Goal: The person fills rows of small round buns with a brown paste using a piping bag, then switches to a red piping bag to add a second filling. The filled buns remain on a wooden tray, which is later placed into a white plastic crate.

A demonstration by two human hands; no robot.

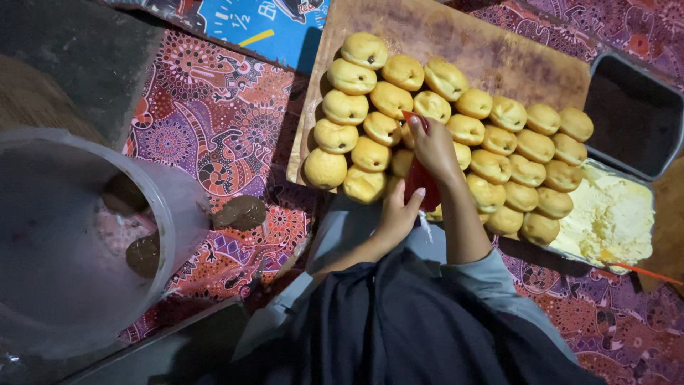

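Squeezing red piping bag (420, 187), buns (456, 132), cream tray (611, 217)

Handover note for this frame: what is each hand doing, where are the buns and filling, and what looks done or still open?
Left hand: gripping the lower body of the red piping bag.
Right hand: pinching the bag's top, over the buns.
Buns: packed in rows on the wooden board; several at the far left show a dark filled hole.
Tray of pale cream: beside the buns.
Brown filling in the big bowl.
How many buns remain unfilled: cannot tell.
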